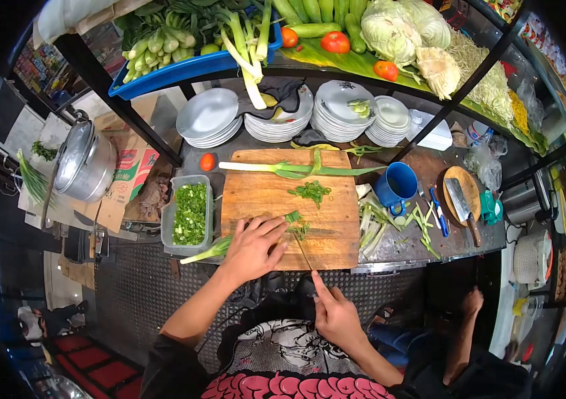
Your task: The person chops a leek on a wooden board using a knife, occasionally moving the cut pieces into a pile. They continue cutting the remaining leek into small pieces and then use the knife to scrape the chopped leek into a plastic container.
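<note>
On the wooden cutting board (256, 193), my left hand (254, 247) presses a leek (206, 253) down with its fingers, the pale end sticking out past the board's left edge. My right hand (339, 320) grips a knife (303, 253), its thin blade pointing up and left beside the leek's cut green end. Chopped greens (311, 192) lie in a small heap behind the blade, and more bits sit against it. Across the board's back rests a second leek (249, 166). A clear plastic container (210, 219) of chopped greens stands left of the board.
Stacked plates (208, 113) line the back under a vegetable shelf. A tomato (208, 161) sits behind the container. To the right are leek trimmings (372, 229), a blue mug (399, 183) and a cleaver (459, 199) on a round board. Another person's arm (462, 332) shows at lower right.
</note>
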